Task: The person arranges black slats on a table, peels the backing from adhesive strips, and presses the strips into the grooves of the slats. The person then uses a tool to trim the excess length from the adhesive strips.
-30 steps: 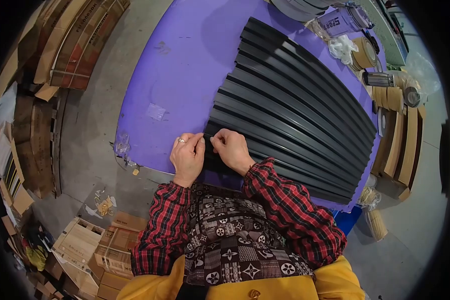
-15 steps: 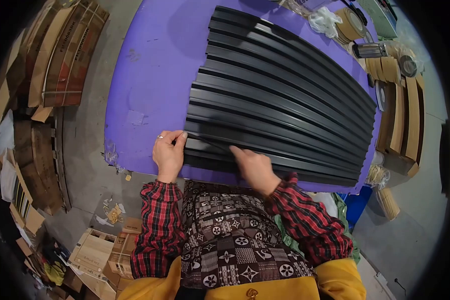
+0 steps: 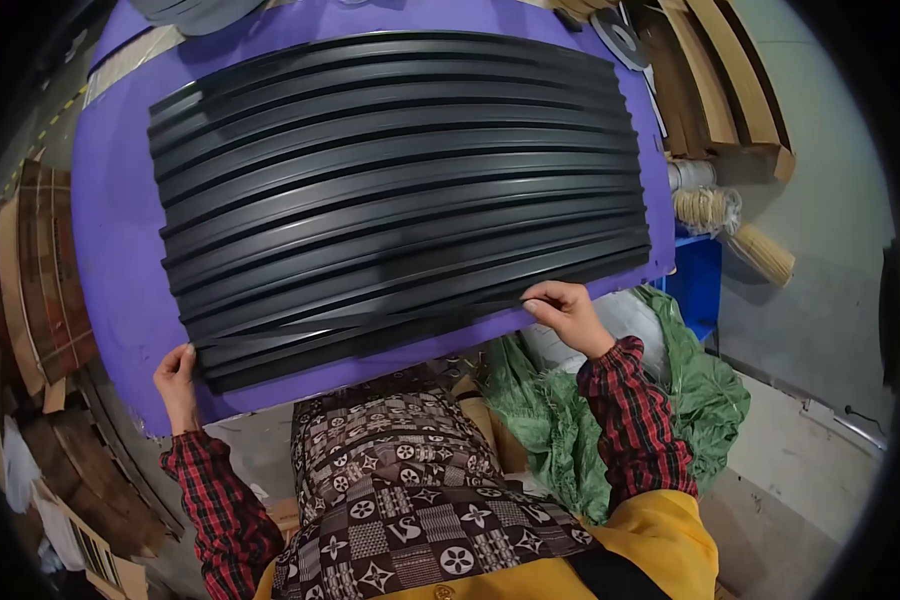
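Long black ribbed strips (image 3: 400,190) lie side by side on a purple-covered table (image 3: 120,250), forming a wide panel. At its near left corner, my left hand (image 3: 177,380) pinches the end of a thin black strip (image 3: 370,325) between thumb and fingers. My right hand (image 3: 567,312) pinches the same thin strip farther right, near the front edge of the panel. Between the hands, the thin strip runs slantwise across the nearest ribs, dark against dark. Both forearms are in red and black checked sleeves.
Rolls of tape (image 3: 620,40) and long cardboard boxes (image 3: 715,75) are at the back right. A green plastic sack (image 3: 560,430) and a blue bin (image 3: 698,275) stand by the table's right front. More cardboard (image 3: 55,270) is stacked at the left.
My right hand has moved far to the right along the thin strip, widening the gap between my hands. My left hand stays at the panel's left end. The view has swung right.
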{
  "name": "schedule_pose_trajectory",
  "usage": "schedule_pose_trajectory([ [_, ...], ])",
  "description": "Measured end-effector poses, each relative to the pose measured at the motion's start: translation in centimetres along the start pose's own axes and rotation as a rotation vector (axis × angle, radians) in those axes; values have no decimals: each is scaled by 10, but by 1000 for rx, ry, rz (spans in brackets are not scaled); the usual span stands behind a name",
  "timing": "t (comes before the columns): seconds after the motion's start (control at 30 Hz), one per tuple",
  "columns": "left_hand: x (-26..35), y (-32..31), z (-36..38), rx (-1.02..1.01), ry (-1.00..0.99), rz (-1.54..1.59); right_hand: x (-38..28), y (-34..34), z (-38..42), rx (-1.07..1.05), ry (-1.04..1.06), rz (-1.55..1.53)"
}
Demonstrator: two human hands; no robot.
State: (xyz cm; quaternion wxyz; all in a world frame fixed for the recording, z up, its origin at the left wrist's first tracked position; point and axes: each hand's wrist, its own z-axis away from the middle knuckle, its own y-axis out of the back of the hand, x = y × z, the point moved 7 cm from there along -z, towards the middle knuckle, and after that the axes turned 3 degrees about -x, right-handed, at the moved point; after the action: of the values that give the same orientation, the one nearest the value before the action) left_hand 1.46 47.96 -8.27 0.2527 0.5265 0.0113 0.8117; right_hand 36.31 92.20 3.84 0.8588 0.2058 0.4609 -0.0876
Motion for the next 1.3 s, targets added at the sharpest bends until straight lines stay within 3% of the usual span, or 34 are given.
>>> schedule_pose_trajectory([
  [0.17, 8, 0, 1, -1, 34, -68, 26, 3, -33, 106, -52, -79],
  [0.33, 7, 4, 0, 24, 46, -90, 44, 11, -60, 205, -93, 153],
  [1.0, 2, 8, -2, -2, 81, -88, 44, 13, -74, 179, -105, 237],
  [1.1, 1, 8, -1, -22, 63, -97, 40, 16, -70, 198, -91, 376],
  [1.3, 1, 7, -3, -50, 76, -67, 20, 63, -58, -96, -41, 634],
])
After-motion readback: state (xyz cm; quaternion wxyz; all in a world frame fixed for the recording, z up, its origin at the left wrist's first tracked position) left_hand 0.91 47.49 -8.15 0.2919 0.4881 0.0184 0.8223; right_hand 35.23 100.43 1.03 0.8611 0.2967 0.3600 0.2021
